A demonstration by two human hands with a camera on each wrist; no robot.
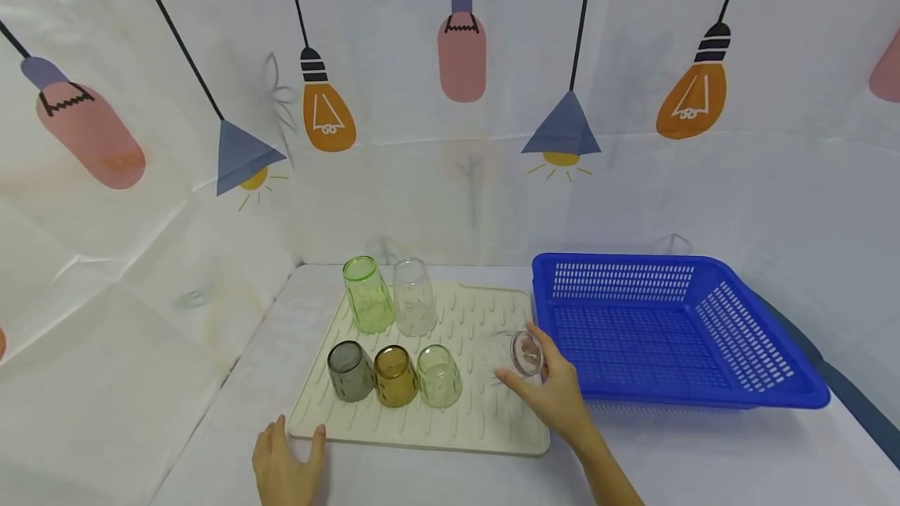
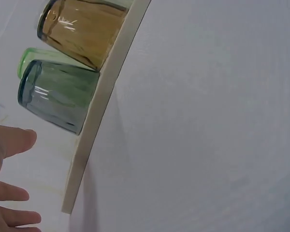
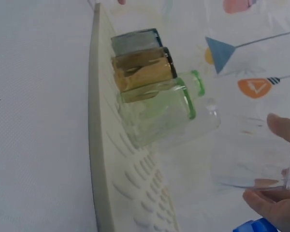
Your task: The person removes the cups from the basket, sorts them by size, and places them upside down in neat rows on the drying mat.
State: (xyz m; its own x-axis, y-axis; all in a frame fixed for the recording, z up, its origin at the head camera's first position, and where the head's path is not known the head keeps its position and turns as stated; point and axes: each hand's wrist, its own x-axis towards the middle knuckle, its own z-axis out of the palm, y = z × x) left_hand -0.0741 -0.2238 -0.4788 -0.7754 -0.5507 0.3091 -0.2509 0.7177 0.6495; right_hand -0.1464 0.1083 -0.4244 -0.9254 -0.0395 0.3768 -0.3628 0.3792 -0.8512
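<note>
My right hand (image 1: pixel 555 389) grips a clear glass (image 1: pixel 525 351) between thumb and fingers, over the right part of a cream draining mat (image 1: pixel 492 428). The glass lies tilted sideways, its round base towards my palm; in the right wrist view its see-through body (image 3: pixel 249 157) is raised off the mat. My left hand (image 1: pixel 287 463), fingers spread and holding nothing, is at the mat's front left corner. Nearest to it stands a grey glass (image 1: pixel 351 373), then an amber glass (image 1: pixel 396 378) and a short pale green glass (image 1: pixel 440 378) in a row.
Behind that row a tall green glass (image 1: pixel 369 297) and a tall clear glass (image 1: pixel 416 299) stand on the mat. A blue plastic basket (image 1: pixel 622 395) with slotted walls sits on the white table to the right. A printed white cloth (image 1: pixel 422 201) hangs behind.
</note>
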